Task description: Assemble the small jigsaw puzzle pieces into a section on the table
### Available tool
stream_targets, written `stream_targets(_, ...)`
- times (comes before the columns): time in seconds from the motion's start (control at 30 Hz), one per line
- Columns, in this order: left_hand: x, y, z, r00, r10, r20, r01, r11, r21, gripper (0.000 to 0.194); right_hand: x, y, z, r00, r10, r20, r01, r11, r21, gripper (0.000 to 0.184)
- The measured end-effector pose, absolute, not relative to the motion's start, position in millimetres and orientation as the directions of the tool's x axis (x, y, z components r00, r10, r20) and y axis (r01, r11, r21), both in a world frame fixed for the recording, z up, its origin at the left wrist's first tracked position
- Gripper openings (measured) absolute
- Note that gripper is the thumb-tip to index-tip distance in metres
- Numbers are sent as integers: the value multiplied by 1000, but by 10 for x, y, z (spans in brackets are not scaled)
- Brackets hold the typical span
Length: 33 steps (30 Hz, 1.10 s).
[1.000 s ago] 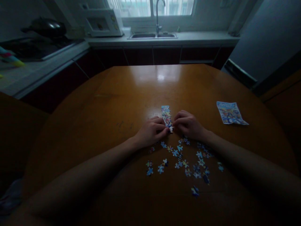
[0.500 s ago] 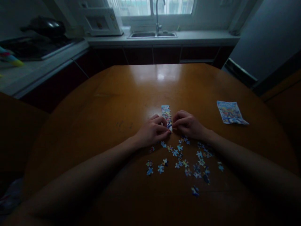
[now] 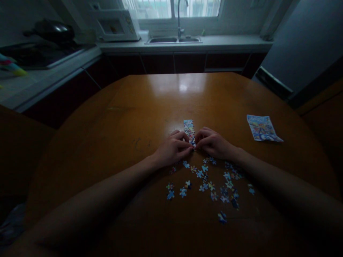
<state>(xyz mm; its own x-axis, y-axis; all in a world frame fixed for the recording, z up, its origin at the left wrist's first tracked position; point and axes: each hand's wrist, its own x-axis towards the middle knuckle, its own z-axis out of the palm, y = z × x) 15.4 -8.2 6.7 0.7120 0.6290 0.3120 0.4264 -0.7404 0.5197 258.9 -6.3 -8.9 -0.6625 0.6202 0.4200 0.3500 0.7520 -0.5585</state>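
Narrow joined puzzle strip (image 3: 189, 128), loose pieces (image 3: 211, 186) nearby

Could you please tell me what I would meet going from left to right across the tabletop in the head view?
Left hand → partly assembled puzzle strip → right hand → colourful printed sheet.

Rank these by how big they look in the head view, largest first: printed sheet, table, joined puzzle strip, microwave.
1. Table
2. Microwave
3. Printed sheet
4. Joined puzzle strip, partly hidden
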Motion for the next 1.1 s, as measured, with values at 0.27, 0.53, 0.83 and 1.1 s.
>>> stream_targets(0.27, 150, -83, 70, 715, 633, 297, 429, -732, 529, 20, 2562, -75, -65, -630, 643, 436, 317, 725, -611, 22)
stream_targets(0.53, 171, -45, 32, 496, 762, 416, 482, -640, 598, 20, 2586, 22, -76, -205, 881, 425, 347, 472, -810, 25)
stream_targets(0.83, 182, -35, 31, 478, 794, 375, 507, -598, 621, 16, 2605, 82, -120, -96, 932, 350, 396, 359, -845, 21)
stream_targets(1.1, 178, -31, 35, 488, 795, 360, 503, -594, 628, 18, 2595, 75, -122, -115, 929, 351, 417, 366, -832, 22)
